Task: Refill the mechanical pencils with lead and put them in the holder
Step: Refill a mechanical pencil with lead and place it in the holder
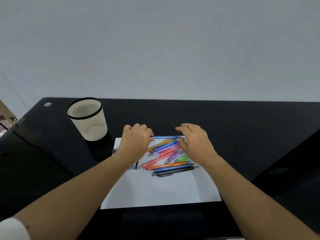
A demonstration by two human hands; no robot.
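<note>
Over paper [155,187], left hand [135,141] pinching blue pencil [166,137], right hand [195,141] touching it

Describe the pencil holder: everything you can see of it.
The pencil holder is a round, plastic-looking cream cup with a black rim and vertical slots in its wall, narrowing toward its base. It stands upright on the black table, beyond the far left corner of the white paper. No pencil shows inside. Nothing touches it; the left hand, gripping a blue pencil, is apart from it.
</note>
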